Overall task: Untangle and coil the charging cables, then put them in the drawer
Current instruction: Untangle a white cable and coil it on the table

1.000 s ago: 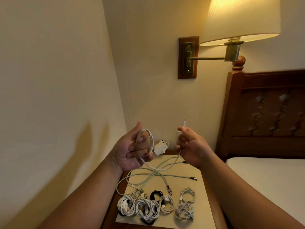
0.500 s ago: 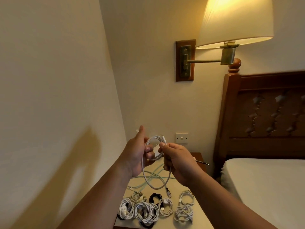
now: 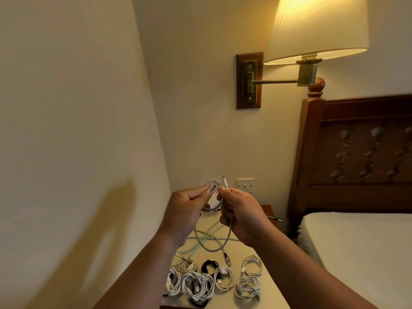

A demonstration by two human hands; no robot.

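We're most of the way through the coiling, we reckon. A bunch of coils (image 3: 200, 285) sit along the bench's (image 3: 268, 296) front edge. Both hands are raised close together: the left hand (image 3: 187, 204) grips the wound loops of a white cable (image 3: 210, 181), the right hand (image 3: 240, 215) pinches it near its plug, with slack hanging below. A green cable (image 3: 211, 228) lies loose mid-bench (next up, probably). The drawer's not in view, so we'd guess nothing's stowed.
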